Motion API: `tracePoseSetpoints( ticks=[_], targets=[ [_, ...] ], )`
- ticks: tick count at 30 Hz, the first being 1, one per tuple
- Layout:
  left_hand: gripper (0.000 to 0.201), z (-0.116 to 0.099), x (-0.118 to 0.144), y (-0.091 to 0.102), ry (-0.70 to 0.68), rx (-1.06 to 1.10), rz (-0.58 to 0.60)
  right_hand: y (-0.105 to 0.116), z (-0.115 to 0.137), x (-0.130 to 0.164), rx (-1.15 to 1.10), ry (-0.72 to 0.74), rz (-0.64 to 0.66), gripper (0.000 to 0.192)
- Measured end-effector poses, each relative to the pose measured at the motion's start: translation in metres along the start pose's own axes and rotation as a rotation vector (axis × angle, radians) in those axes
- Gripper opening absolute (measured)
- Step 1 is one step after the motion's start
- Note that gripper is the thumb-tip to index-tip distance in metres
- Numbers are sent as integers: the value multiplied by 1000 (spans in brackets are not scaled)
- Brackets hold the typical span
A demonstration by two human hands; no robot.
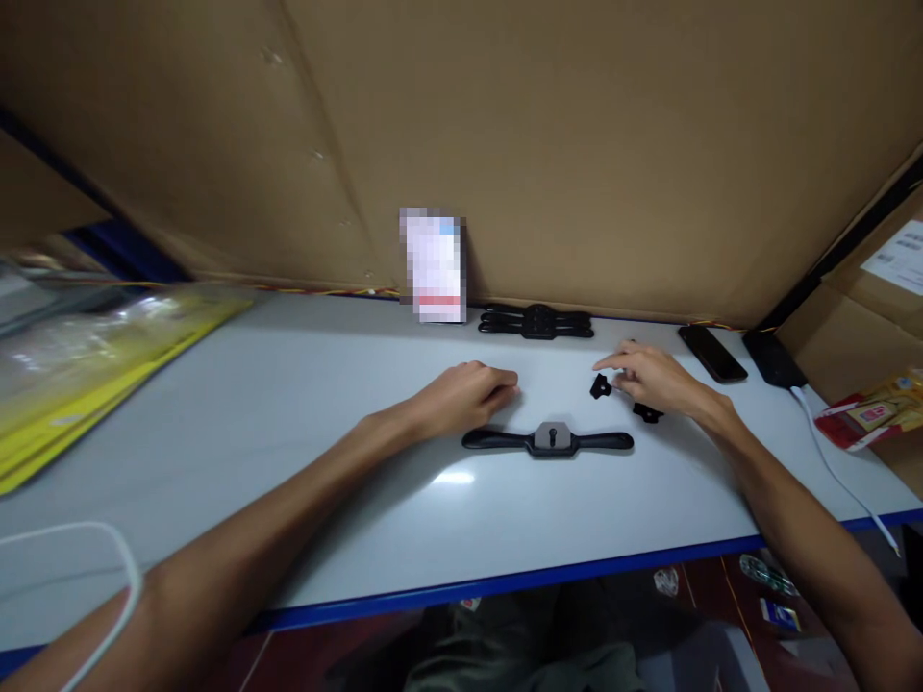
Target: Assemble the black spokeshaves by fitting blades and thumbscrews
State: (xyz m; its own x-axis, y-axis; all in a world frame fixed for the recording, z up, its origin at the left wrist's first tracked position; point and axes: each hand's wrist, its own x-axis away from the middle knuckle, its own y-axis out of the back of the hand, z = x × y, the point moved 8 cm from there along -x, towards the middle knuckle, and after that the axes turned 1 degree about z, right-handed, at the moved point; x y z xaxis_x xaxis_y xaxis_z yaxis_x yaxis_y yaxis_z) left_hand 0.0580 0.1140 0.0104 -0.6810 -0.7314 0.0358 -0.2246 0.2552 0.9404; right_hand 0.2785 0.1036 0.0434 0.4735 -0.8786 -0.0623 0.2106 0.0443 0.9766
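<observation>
Far left of frame: yellow packs (87, 375) in clear wrap, blurred, lying on the surface (288, 461); a white cable (108, 548) loops at lower left.

Our left hand (461, 396) rests on the surface left of centre, fingers curled loosely under, holding nothing. It sits just above the left handle of the spokeshave (548, 441), near it but not touching.

The spokeshave lies flat at centre, two black handles out sideways, grey middle block with a screw. We judge it cast metal: stiff, fairly heavy for its size, smooth handles. Best held by both handles; keep clear of the middle, where a blade edge may sit.

A second spokeshave (537, 321) lies by the back wall, beside a blurred card (433, 264).

Our right hand (653, 377) is right of centre, forefinger out, fingertips at a small black knob (600, 386); we can't tell whether it is pinched or only touched. Another black part (647, 413) lies under the palm edge. Both small, light, likely to roll.

Right: phone (712, 353), charger (771, 358), red packet (872, 413).
</observation>
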Motion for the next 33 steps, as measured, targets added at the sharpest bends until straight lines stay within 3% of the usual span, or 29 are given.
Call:
tracePoseSetpoints(
  ticks=[3,7,14,25,33],
  targets=[
    [33,-2,0,0,-11,-18,6,-10,14,1,27,25,98,51],
    [32,-2,0,-1,-10,-25,7,-11,21,1,39,15,127,41],
    [33,-3,0,0,-40,-28,-15,-11,17,-1,-18,-3,89,24],
    [32,-3,1,-3,-17,-56,25,-14,-4,-4,-3,-62,26,37],
    [31,-4,1,-3,-2,-66,43,-13,-11,-2,-3,-78,60,9]
  ],
)
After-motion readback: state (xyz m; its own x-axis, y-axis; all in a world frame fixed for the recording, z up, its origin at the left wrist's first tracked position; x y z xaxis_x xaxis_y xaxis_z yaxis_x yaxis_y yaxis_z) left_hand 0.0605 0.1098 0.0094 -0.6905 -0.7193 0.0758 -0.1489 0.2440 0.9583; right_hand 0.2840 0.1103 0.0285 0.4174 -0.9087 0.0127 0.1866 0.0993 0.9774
